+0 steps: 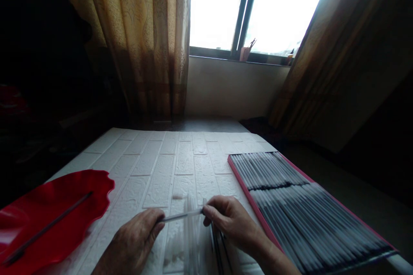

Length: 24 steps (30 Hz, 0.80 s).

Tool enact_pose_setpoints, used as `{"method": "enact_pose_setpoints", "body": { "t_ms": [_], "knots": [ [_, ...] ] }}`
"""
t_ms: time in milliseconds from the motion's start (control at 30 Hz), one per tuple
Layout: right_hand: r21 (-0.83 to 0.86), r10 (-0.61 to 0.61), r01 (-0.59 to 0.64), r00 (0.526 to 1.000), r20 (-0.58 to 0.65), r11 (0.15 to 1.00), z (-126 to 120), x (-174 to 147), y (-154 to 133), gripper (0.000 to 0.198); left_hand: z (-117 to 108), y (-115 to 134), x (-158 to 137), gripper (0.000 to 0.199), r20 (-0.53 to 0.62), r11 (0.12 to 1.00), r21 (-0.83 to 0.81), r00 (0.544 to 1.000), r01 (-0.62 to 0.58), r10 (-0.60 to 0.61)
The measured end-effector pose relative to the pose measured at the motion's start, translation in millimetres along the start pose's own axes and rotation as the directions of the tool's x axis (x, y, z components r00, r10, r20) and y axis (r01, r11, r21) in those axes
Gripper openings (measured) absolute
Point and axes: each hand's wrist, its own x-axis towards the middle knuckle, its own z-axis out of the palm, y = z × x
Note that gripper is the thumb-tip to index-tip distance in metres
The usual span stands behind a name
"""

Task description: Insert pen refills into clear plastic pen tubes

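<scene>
Pen (175,217) — end inside left fingers (155,215)

One camera rides on the person's head beside me, looking forward and down across the white, brick-patterned tabletop (161,180). The bare left hand (137,234) and bare right hand (230,223) sit close below it, low in its wide view, which reaches up to the bright, dark-framed glass window (213,8) beyond.
</scene>
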Motion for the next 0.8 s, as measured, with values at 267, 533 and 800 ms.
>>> {"method": "enact_pose_setpoints", "body": {
  "t_ms": [267, 533, 800],
  "knots": [
    [0.009, -0.048, 0.049, 0.999, -0.024, 0.999, 0.1, -2.2, -2.9, 0.008, 0.5, -0.7, 0.8, 0.03, -0.01, 1.0, 0.005, 1.0, -0.013, 0.014],
    [-0.006, -0.081, 0.081, 0.997, -0.02, 0.997, -0.7, -2.6, -2.7, 0.009, 2.4, -2.1, -1.5, 0.029, 0.011, 1.0, -0.006, 1.0, -0.005, 0.005],
    [-0.014, 0.009, -0.009, 1.0, 0.021, 1.0, -2.6, -0.2, 0.1, 0.019, 4.5, -2.8, -1.9, 0.03, 0.002, 1.0, 0.017, 1.0, -0.009, 0.009]
  ]
}}
